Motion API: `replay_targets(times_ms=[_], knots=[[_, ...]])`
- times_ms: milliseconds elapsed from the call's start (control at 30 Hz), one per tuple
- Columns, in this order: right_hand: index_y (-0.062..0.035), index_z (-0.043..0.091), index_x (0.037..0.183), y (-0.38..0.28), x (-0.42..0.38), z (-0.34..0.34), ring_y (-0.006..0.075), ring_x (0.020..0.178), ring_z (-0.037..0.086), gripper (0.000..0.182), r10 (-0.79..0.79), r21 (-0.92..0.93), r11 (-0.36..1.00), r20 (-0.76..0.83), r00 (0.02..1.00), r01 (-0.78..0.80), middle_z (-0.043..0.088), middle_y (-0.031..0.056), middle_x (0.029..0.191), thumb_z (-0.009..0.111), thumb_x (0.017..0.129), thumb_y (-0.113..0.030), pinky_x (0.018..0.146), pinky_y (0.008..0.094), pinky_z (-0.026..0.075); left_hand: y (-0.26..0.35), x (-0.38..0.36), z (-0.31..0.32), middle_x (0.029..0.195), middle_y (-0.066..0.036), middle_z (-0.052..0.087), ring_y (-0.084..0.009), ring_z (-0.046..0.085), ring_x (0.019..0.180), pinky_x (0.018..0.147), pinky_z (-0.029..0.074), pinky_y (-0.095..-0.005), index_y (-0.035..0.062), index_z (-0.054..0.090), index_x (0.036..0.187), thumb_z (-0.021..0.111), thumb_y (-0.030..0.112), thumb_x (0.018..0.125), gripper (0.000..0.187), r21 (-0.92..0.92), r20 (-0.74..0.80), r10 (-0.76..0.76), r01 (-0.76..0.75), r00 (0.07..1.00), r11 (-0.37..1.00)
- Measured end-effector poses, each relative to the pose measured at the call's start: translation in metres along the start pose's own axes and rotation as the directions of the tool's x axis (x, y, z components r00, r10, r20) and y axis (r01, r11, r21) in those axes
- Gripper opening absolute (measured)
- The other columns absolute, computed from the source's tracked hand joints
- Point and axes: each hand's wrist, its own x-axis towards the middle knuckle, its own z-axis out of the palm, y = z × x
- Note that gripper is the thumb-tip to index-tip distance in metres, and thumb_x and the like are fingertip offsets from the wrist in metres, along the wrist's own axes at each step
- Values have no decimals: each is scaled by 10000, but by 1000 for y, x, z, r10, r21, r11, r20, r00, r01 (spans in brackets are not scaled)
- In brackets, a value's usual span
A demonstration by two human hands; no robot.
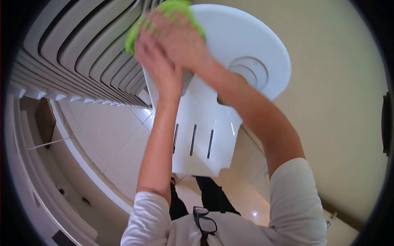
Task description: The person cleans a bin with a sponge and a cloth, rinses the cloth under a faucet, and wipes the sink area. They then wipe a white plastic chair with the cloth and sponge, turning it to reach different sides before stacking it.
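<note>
My right hand (178, 41) presses on a lime-green fluffy cloth (174, 7), its fingers blurred by motion. Close against it, my left hand (159, 71) is also on the cloth, fingers reaching over its lower left part; how tightly they grip is hard to see. Both forearms cross above a white plastic chair (203, 119) with narrow slots in its panel. A wide, rounded white board (262, 37) with a ring-shaped recess extends to the right of the hands. The cloth and hands hide part of the chair.
Stacked grey plastic chairs (86, 49) rise at the left, close to the hands. A plain beige wall (328, 102) stands on the right. Shiny light tiles (119, 135) cover the floor, and a curved ledge (88, 160) runs along the lower left.
</note>
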Motion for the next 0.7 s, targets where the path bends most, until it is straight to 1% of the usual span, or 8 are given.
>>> replay_targets(times_ms=[100, 133, 200, 333, 433, 500, 600, 700], knots=[[-32, 402, 1299, 53, -13, -45, 279, 1142, 457, 497, 322, -395, 845, -162, 933, -360, 476, 151, 1268, 437, 831, -198, 941, 469, 331, 62, 58, 31, 1386, -256, 286, -376, 240, 1318, 1087, 191, -467, -35, 286, 1350, 524, 122, 821, 601, 111, 221, 199, -227, 955, 967], [-10, 389, 1302, 70, -36, -50, 290, 1183, 421, 502, 446, -375, 813, -92, 890, -446, 427, 170, 1315, 433, 843, -206, 976, 464, 307, 80, 63, 43, 1334, -282, 344, -375, 313, 1280, 1073, 261, -445, -57, 313, 1336, 466, 129, 869, 525, 120, 240, 297, -332, 924, 936], [-2, 376, 1316, 78, -76, -80, 310, 1215, 391, 509, 610, -467, 630, -197, 768, -621, 416, 177, 1324, 427, 856, -215, 994, 454, 298, 114, 59, 69, 1379, -299, 289, -398, 259, 1316, 1094, 200, -479, -50, 284, 1356, 488, 110, 801, 612, -49, 425, 416, -438, 804, 898], [-8, 338, 1351, 72, -165, -93, 340, 1227, 377, 548, 652, -535, 497, -290, 701, -684, 405, 178, 1342, 441, 858, -224, 1005, 443, 295, 146, 1, 100, 1410, -289, 253, -403, 229, 1332, 1091, 194, -494, -23, 253, 1381, 462, 110, 829, 606, -224, 376, 619, -580, 690, 783], [-7, 268, 1387, 46, -209, -81, 353, 1262, 340, 619, 768, -296, 427, -380, 516, -854, 389, 169, 1365, 482, 846, -219, 1029, 461, 273, 146, -50, 108, 1422, -270, 249, -397, 212, 1342, 1104, 171, -490, 4, 249, 1393, 471, 119, 820, 625, -346, 426, 634, -531, 646, 774], [1, 448, 1198, 18, -220, -74, 286, 1108, 485, 367, 899, 296, 347, -376, 225, -890, 508, 143, 1181, 456, 911, -226, 922, 379, 392, 136, -81, 108, 1434, -198, 258, -364, 242, 1331, 1083, 222, -482, 13, 283, 1366, 505, 43, 813, 597, -523, 404, 662, -435, 631, 733], [9, 370, 1256, 3, -262, -44, 376, 1026, 500, 395, 936, 480, 332, -276, 219, -812, 501, 219, 1122, 432, 933, -211, 875, 426, 405, 117, -135, 119, 1442, -216, 237, -374, 200, 1350, 1096, 120, -517, 3, 263, 1370, 484, 60, 833, 584, -537, 490, 660, -399, 569, 743], [26, 409, 1192, -30, -299, -24, 376, 1017, 499, 349, 989, 583, 149, -85, 122, -799, 505, 229, 1114, 434, 924, -196, 891, 421, 396, 105, -181, 109, 1443, -172, 258, -300, 263, 1340, 1085, 217, -494, 25, 299, 1364, 440, 75, 856, 530, -432, 596, 599, -416, 535, 800]])
